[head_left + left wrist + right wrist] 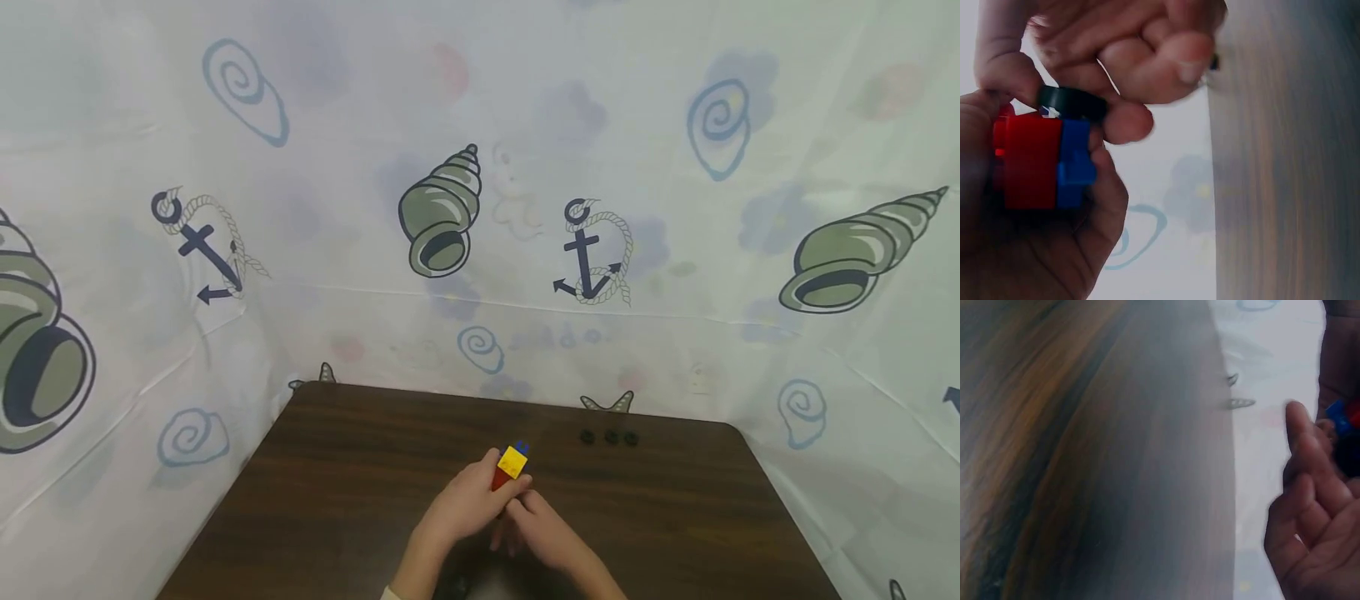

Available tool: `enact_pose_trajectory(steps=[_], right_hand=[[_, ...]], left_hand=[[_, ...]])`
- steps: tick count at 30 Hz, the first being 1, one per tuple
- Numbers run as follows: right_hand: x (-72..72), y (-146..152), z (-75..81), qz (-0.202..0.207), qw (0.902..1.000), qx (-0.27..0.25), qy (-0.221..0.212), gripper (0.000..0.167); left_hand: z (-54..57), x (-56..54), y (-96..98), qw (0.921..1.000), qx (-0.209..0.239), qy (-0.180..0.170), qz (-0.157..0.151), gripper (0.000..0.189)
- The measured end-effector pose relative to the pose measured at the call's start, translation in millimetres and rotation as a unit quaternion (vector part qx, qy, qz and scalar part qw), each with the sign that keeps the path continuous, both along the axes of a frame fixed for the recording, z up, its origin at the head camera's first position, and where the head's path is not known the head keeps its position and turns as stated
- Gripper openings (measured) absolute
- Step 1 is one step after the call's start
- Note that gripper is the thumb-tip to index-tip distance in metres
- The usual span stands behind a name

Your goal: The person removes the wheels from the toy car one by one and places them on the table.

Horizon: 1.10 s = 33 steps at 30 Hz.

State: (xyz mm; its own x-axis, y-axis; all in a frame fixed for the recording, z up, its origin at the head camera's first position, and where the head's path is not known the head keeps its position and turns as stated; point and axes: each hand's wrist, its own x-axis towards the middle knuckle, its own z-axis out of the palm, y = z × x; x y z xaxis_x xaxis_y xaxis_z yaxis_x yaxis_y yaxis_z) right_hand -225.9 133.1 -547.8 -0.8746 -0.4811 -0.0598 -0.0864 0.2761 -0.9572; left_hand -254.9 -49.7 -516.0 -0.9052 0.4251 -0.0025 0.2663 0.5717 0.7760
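My left hand [465, 500] grips a small toy brick build, with a yellow brick [513, 462] on top in the head view. From the left wrist view, a red brick [1032, 162] and a blue brick [1074, 165] of the build show between thumb and fingers. My right hand [546, 531] meets the left one from the right. Its fingertips pinch a black toy wheel [1072, 102] right at the side of the red and blue bricks. In the right wrist view the wheel [1349, 453] is a dark disc, partly cut off by the frame's edge.
Three more black wheels [612, 437] lie in a row near the back right of the dark wooden table [337, 483]. Behind and beside it hangs a pale cloth [337, 250] printed with shells and anchors.
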Motion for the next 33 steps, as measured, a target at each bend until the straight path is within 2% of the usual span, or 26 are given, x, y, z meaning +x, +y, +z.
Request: enact_pose_trajectory(steps=[2,6,11,15,22,28,33], right_hand=[[-1.4,-1.2,0.3,0.018,0.9995,-0.026,-0.011,0.040],[-1.4,-2.1,2.6,0.035,0.9992,-0.016,0.011,0.042],[-2.3,-5.3,1.5,0.052,0.9984,0.013,0.017,0.054],[-2.4,-6.4,-1.7,0.066,0.9976,0.014,0.017,0.052],[2.0,-5.5,1.6,0.092,0.9946,0.025,0.043,0.045],[6.2,-6.5,9.9,0.095,0.9945,0.039,0.021,0.046],[11.3,-10.5,13.8,0.083,0.9954,0.045,0.015,0.043]], left_hand=[[0.1,0.4,-1.2,0.9996,-0.022,0.015,0.013,0.076],[-1.7,-1.0,-2.6,0.9975,-0.053,0.036,0.029,0.088],[-2.6,-3.3,-8.2,0.9970,-0.053,0.043,0.037,0.090],[-1.9,-3.5,-12.6,0.9973,-0.048,0.037,0.042,0.095],[4.3,-2.3,-17.2,0.9999,0.005,-0.010,-0.003,0.067],[4.7,-1.7,-20.8,0.9987,0.028,-0.028,-0.031,0.061],[3.5,-0.9,-21.9,0.9984,0.033,-0.028,-0.037,0.060]])
